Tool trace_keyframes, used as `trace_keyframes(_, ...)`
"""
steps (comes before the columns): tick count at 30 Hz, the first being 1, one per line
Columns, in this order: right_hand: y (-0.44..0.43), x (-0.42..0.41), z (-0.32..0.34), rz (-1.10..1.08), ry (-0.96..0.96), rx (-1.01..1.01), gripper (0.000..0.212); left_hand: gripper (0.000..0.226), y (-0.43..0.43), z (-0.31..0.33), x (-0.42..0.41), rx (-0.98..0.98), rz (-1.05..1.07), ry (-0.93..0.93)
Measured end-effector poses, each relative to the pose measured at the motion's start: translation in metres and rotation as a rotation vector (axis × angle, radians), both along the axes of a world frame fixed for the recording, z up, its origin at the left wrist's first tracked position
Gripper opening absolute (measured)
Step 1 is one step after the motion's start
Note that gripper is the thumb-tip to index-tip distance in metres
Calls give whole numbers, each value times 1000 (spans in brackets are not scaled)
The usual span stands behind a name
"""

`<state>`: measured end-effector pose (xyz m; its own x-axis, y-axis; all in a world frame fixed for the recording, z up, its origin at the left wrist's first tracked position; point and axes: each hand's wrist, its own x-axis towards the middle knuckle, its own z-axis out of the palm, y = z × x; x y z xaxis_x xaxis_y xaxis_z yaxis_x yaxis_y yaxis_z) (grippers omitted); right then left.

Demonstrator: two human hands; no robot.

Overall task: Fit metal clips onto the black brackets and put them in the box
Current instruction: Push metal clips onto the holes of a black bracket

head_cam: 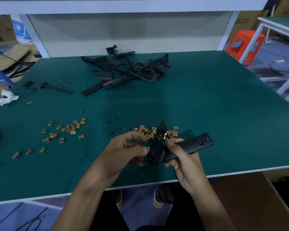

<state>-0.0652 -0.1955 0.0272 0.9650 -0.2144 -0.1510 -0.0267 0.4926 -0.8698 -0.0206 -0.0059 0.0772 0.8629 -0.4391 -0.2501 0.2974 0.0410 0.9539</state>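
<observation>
Just above the green table's near edge, my right hand [182, 157] grips a black bracket [193, 145] by its long flat arm; the bracket's pointed end sticks up towards the clips. My left hand [128, 150] pinches a small gold metal clip [146, 149] between thumb and fingers, right against the bracket's left end. A heap of gold metal clips [150, 131] lies just behind my hands. More clips [68, 129] are scattered to the left. A pile of black brackets [128, 69] sits at the back middle of the table. A cardboard box [250, 202] stands below the table's edge at the right.
A long thin black part [57, 87] and a small black piece [27, 83] lie at the back left, with crumpled white paper [7, 97] near the left edge. An orange stool [245, 45] stands beyond the table [223, 105] at the right.
</observation>
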Motion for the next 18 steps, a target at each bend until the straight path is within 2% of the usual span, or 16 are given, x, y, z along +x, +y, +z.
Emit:
trace_keyframes(3, 0, 0, -1, 13, -1, -17, 13, 33, 7, 0, 4, 62, -60, -12)
trace_keyframes(7, 0, -1, -2, 28, -1, -38, 8, 37, 13, 1, 10, 116, -144, -4)
trace_keyframes(10, 1, 0, -1, 53, -5, -103, 12, 44, 13, 2, 13, 179, -234, -25)
trace_keyframes(13, 0, 1, -3, 38, -9, -134, 26, 54, 9, 5, 15, 230, -306, -49)
trace_keyframes(16, -1, 2, -3, -10, -4, -98, 18, 55, 3, 6, 19, 225, -324, -80)
trace_keyframes(18, -2, 4, -1, -1, 0, -6, 10, 45, -2, 5, 25, 164, -321, -101)
